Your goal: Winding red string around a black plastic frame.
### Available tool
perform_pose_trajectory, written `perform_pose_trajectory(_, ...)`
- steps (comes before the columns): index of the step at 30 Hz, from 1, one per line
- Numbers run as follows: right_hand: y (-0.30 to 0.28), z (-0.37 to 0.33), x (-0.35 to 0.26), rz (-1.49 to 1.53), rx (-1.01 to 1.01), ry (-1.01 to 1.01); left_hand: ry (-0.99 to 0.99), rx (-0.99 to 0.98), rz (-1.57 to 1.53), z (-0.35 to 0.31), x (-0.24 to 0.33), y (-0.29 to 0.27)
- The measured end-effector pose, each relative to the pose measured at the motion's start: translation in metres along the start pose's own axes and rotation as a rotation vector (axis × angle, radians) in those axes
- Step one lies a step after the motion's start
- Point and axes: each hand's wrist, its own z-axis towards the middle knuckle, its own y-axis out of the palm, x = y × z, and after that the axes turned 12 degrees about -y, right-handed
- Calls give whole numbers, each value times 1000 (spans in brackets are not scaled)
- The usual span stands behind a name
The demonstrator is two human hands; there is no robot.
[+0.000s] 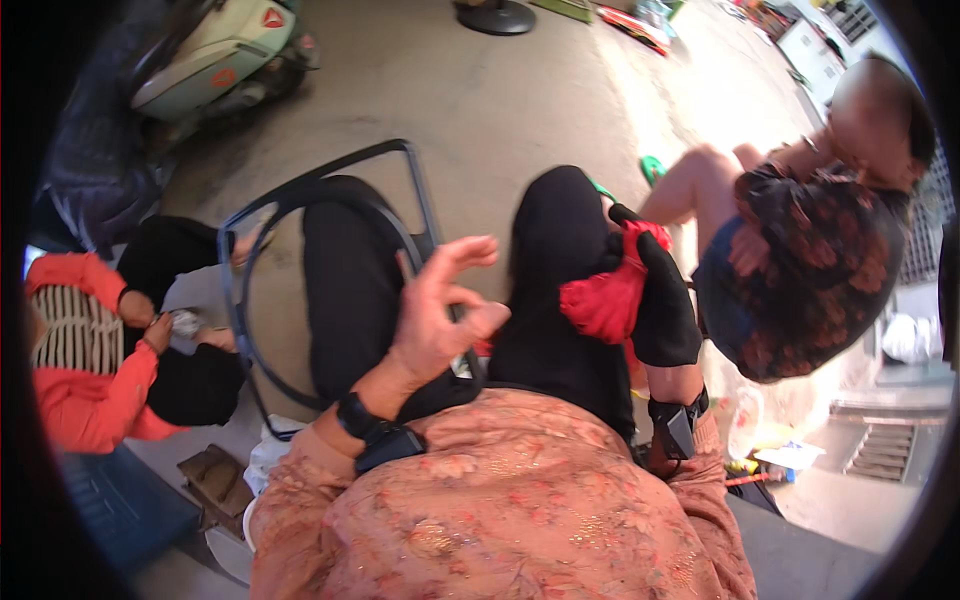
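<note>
Right fingers [656,272] gripping red cloth [606,302], bunched leftward

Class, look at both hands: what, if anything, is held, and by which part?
The black-covered right hand holds a bunched red cloth by its right side; the exact grip is hidden. No held thing shows in the left hand.

A flowered peach top [520,490] over plain black trousers [345,280]
From here I can see gold glints scattered among the top's reddish blooms, and sleeves [300,485] of the same peach fabric. A black strap [352,412] with a dark, boxy device [390,447] circles the left wrist; another dark box [679,435] sits strapped at the right. Black cloth [655,270] covers the right hand [665,320].
</note>
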Motion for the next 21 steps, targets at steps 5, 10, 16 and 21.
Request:
perform_pose_trajectory(5,68,22,36,191,-151,222,-82,37,83,-1,3,-1)
perform_pose_trajectory(10,60,48,35,12,-194,-54,-278,-184,-776,7,-1,-24)
perform_pose_trajectory(16,26,30,32,-248,-259,-280,-245,-311,-1023,6,-3,-36)
perform_pose_trajectory(21,50,5,46,-755,-384,-143,-166,-30,-397,4,-4,-7)
